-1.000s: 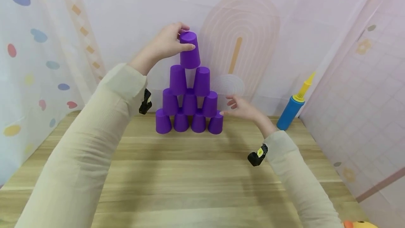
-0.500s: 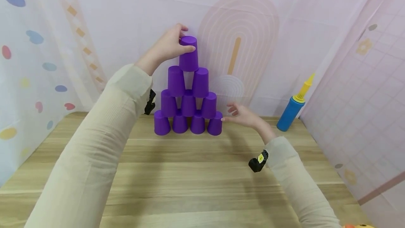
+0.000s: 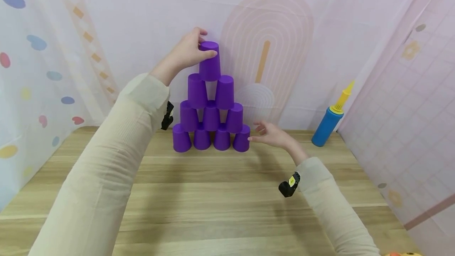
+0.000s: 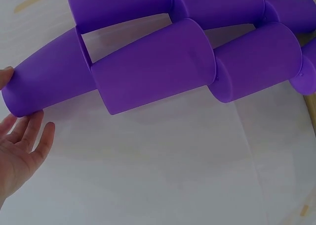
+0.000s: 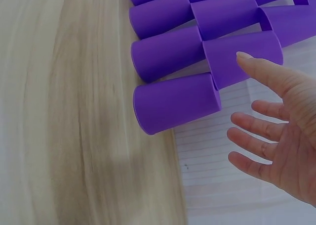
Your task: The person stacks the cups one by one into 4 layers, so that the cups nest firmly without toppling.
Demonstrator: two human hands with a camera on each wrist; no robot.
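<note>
Purple cups stand upside down in a pyramid [image 3: 211, 119] at the back of the wooden table [image 3: 213, 204], in rows of several, three, two and one. My left hand [image 3: 203, 44] holds the top cup [image 3: 209, 64], thumb on its front and fingers behind its base; the cup rests on the two cups below. In the left wrist view the thumb and fingertips of the left hand [image 4: 19, 136] touch the closed end of the top cup [image 4: 49, 81]. My right hand [image 3: 256, 132] hovers open, fingers spread, beside the bottom right cup [image 3: 241, 140]. The right wrist view shows this right hand [image 5: 276, 131] just apart from that cup [image 5: 175, 102].
A blue pump with a yellow nozzle [image 3: 328, 123] stands at the back right by the pink wall. Patterned backdrop sheets close in the table behind and on both sides. A yellow-orange toy [image 3: 401, 254] peeks in at the bottom right corner.
My left hand has lowered the top cup onto the two cups of the second row. The right hand has stayed open beside the bottom right cup.
</note>
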